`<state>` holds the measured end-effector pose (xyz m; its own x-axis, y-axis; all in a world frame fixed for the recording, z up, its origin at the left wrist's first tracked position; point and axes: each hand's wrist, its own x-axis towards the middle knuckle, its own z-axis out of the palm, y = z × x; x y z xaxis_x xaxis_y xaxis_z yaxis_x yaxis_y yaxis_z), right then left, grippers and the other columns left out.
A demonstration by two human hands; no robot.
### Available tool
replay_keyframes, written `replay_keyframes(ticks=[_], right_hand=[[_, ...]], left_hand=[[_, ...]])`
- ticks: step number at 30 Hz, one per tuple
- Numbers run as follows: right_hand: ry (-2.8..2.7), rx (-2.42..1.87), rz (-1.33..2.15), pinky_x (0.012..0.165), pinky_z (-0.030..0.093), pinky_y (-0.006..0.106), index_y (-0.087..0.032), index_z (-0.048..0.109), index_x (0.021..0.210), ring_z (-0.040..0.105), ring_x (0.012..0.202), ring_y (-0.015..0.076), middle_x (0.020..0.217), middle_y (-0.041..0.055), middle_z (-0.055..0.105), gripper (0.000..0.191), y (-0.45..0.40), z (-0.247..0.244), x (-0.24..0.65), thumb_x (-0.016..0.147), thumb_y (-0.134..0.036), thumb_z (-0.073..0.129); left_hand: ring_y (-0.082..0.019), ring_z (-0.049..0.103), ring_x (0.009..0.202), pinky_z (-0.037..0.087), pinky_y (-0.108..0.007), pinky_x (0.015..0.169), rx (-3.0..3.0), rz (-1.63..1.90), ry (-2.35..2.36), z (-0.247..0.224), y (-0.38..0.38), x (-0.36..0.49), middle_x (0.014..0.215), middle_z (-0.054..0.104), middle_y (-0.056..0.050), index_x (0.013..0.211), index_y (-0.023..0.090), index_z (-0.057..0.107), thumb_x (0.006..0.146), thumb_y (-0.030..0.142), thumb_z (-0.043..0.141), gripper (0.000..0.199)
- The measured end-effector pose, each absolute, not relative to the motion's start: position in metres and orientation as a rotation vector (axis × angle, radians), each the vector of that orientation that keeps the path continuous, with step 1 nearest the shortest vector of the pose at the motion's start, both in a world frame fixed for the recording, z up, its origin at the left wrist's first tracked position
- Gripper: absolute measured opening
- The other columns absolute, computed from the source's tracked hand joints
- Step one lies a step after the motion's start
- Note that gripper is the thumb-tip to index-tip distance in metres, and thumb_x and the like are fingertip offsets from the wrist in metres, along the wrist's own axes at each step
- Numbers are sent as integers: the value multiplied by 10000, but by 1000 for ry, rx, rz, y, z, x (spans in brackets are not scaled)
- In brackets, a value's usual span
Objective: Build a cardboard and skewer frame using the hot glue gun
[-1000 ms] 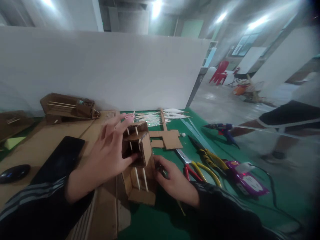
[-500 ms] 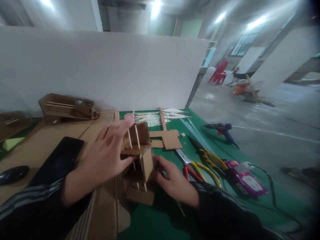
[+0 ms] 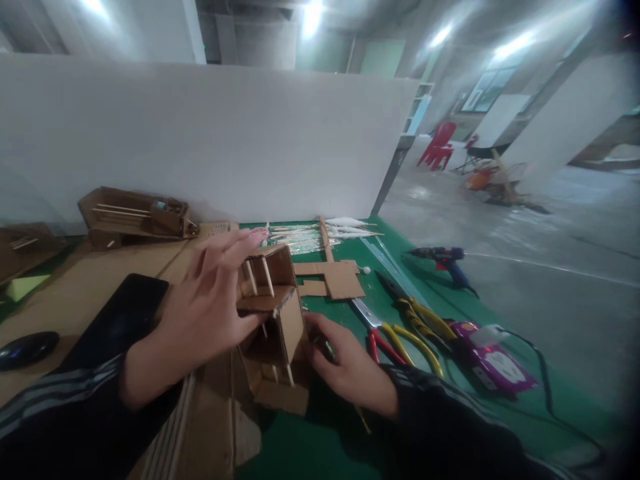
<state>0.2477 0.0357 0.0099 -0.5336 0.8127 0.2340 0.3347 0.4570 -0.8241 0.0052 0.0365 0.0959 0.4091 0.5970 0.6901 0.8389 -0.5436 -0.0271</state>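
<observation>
Your left hand (image 3: 210,300) wraps the upper tier of the cardboard model (image 3: 273,327), fingers spread over its top and thumb pressing its near side. Keep that grip light, so the wooden sticks (image 3: 267,277) stay straight. The model stands at the counter's (image 3: 310,447) near middle, tilted. Your right hand (image 3: 350,367) curls against its base; steady the base there.
</observation>
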Motion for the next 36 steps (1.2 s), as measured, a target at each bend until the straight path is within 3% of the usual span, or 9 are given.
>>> replay_keyframes(ticks=[4, 7, 12, 16, 22, 29, 33, 36], right_hand=[[-2078, -970, 1003, 953, 517, 361, -182, 535, 1338, 632, 1128, 239, 1250, 107, 661, 468, 36, 13, 247, 877, -104, 538], [-2081, -975, 1004, 947, 518, 363, -178, 529, 1345, 628, 1127, 240, 1253, 113, 654, 473, 37, 12, 247, 878, -108, 537], [-2108, -955, 978, 872, 532, 342, -155, 536, 1325, 653, 962, 204, 1187, 111, 669, 452, 35, 9, 249, 875, -116, 519], [-2130, -933, 963, 861, 532, 327, -155, 533, 1330, 648, 976, 202, 1203, 113, 663, 445, 34, 11, 249, 887, -127, 510], [-2102, -963, 951, 836, 538, 313, -189, 545, 1336, 659, 969, 199, 1213, 100, 674, 482, 35, 11, 249, 864, -93, 527], [-2089, -954, 968, 851, 535, 310, -204, 526, 1356, 653, 942, 188, 1167, 77, 680, 536, 36, 11, 248, 840, -59, 529], [-2072, -956, 1001, 866, 532, 311, -202, 533, 1350, 652, 979, 195, 1193, 83, 674, 502, 36, 12, 248, 863, -75, 529], [-2068, -959, 1011, 898, 525, 327, -198, 529, 1353, 654, 995, 201, 1206, 87, 671, 491, 36, 13, 247, 873, -91, 532]], left_hand=[[-387, 316, 1445, 330, -548, 1185, -2361, -794, -1233, 88, 37, 9, 1513, 360, -222, 1508, 156, 196, 766, 306, 772, 951], [-375, 388, 1407, 386, -533, 1146, -2381, -793, -1240, 89, 37, 7, 1492, 412, -208, 1515, 163, 184, 754, 269, 765, 962], [-296, 626, 1143, 523, -478, 982, -2261, -967, -1298, 102, 35, -3, 1218, 650, -77, 1381, 279, 396, 865, 185, 620, 570], [-257, 669, 1016, 555, -429, 899, -2193, -1040, -1309, 108, 33, -8, 1093, 683, -29, 1273, 305, 475, 887, 177, 606, 427], [-388, 434, 1355, 379, -557, 1145, -2358, -832, -1246, 102, 37, 0, 1418, 481, -188, 1440, 180, 315, 800, 235, 715, 757], [-430, 163, 1502, 239, -638, 1193, -2335, -748, -1207, 89, 29, 11, 1567, 291, -189, 1485, 236, 252, 763, 286, 761, 884], [-442, 166, 1500, 157, -672, 1196, -2303, -691, -1206, 83, 25, 18, 1615, 197, -193, 1485, 242, 281, 783, 340, 746, 848], [-434, 188, 1496, 225, -638, 1190, -2334, -679, -1211, 85, 26, 16, 1617, 191, -197, 1490, 232, 272, 769, 351, 761, 879]])
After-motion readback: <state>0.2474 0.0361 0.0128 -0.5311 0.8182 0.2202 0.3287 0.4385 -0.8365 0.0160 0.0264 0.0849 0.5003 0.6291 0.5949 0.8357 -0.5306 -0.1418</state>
